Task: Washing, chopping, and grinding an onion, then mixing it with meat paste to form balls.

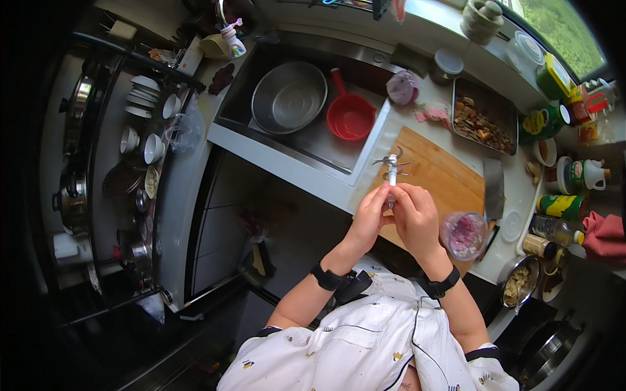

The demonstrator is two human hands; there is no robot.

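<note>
A food chopper's blade assembly (392, 168), with a white shaft and several curved metal blades, is held upright between both hands over the near left part of a wooden cutting board (440, 166). My left hand (368, 215) pinches the lower shaft from the left. From the right, the fingertips of my right hand (415, 215) grip the same part. A clear chopper bowl (464, 236) with chopped purple-white pieces stands at the board's right edge. Beyond the board lies a cleaver (494, 188). A purple onion or cabbage piece (403, 88) rests by the sink corner.
The sink (337, 161) at the left holds a metal basin (289, 97) and a red plastic dipper (351, 116). A metal tray of chopped food (484, 117) sits behind the board. Bottles and jars line the right side, near a metal bowl (521, 282). Dish shelves stand far left.
</note>
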